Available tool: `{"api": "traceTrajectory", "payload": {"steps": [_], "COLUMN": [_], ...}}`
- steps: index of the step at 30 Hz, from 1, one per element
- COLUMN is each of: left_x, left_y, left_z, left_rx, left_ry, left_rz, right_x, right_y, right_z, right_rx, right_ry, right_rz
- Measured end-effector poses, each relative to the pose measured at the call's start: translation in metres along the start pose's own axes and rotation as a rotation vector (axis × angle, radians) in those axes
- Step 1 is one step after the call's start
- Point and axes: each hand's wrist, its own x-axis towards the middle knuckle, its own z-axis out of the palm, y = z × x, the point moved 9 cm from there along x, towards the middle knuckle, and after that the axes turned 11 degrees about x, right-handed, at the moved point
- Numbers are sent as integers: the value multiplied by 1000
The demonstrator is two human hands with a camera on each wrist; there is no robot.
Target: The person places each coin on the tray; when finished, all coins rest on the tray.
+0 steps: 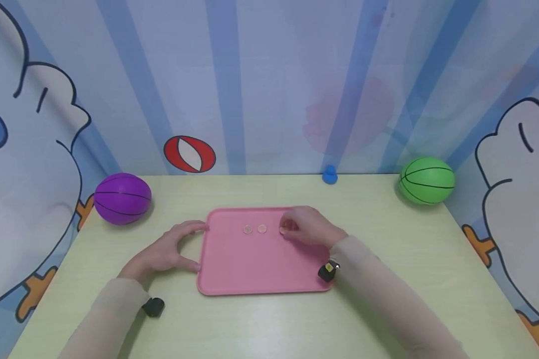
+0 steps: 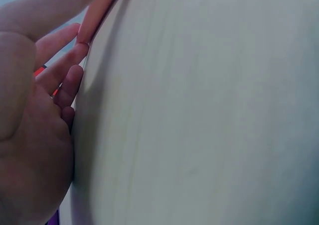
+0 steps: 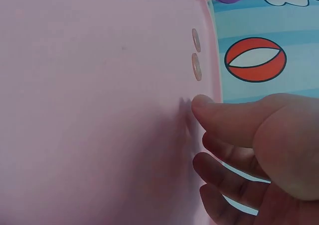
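Note:
A pink tray (image 1: 260, 269) lies on the table. Two coins, a left coin (image 1: 248, 229) and another coin (image 1: 262, 229), rest in its upper half, side by side and slightly apart. My right hand (image 1: 309, 227) is over the tray to their right, thumb and fingers pinching a third coin (image 1: 282, 230), which shows partly at the fingertips. The right wrist view has the thumb (image 3: 219, 116) hiding that coin. On the left, my left hand (image 1: 163, 249) is spread, its fingertips and thumb touching the tray's left rim. In the left wrist view its palm (image 2: 35, 160) faces the table edge of the tray.
A purple ball (image 1: 123, 199) sits at the table's back left and a green ball (image 1: 426, 180) at the back right. A small blue knob-shaped object (image 1: 330, 175) stands at the back edge. Behind the table hangs a printed striped curtain (image 1: 269, 89).

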Motion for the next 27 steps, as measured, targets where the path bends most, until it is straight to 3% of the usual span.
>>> {"api": "traceTrajectory", "payload": {"steps": [12,27], "left_x": [0,0], "left_y": [1,-1], "left_z": [0,0], "left_rx": [3,4], "left_ry": [0,-8], "left_rz": [-6,-15], "right_x": [9,12], "right_y": [7,3], "right_z": [6,6], "right_rx": [-23,-31], "right_ry": [7,42], "right_rz": [52,49]}}
